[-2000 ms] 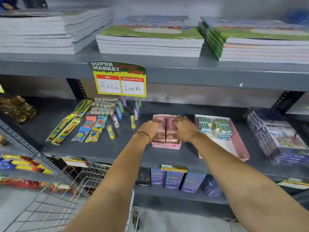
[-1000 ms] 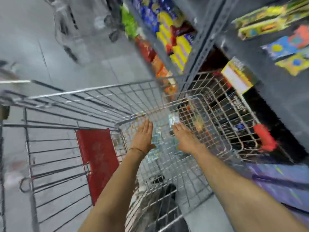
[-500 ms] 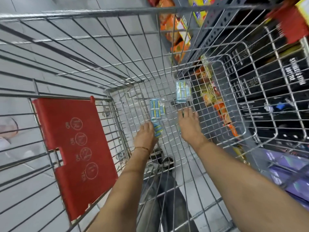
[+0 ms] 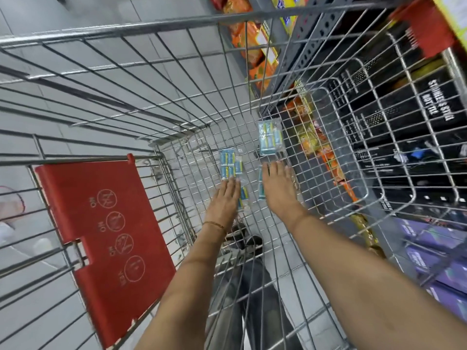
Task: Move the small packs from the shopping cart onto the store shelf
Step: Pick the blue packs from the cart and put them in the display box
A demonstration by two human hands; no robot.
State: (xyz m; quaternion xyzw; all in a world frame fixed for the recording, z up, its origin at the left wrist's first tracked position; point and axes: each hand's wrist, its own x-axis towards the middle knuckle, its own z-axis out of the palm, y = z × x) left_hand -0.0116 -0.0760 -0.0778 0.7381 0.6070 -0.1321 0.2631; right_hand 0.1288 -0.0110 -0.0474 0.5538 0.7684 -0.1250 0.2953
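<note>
I am looking down into the wire shopping cart point(image 4: 177, 79), both arms reaching to its mesh floor, with the red child-seat flap point(image 4: 106, 238) at my left. My left hand point(image 4: 225, 200) lies flat, fingers straight, over a blue pack point(image 4: 243, 197), its fingertips touching a second blue pack point(image 4: 229, 164) just ahead. My right hand point(image 4: 278, 188) lies flat over another pack point(image 4: 261, 185), and a fourth pack point(image 4: 270, 138) lies just beyond its fingertips, near the cart's right wall.

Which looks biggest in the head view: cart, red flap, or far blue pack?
1. cart
2. red flap
3. far blue pack

The flap sits nearer the camera than the pack, so it may look extra big.
</note>
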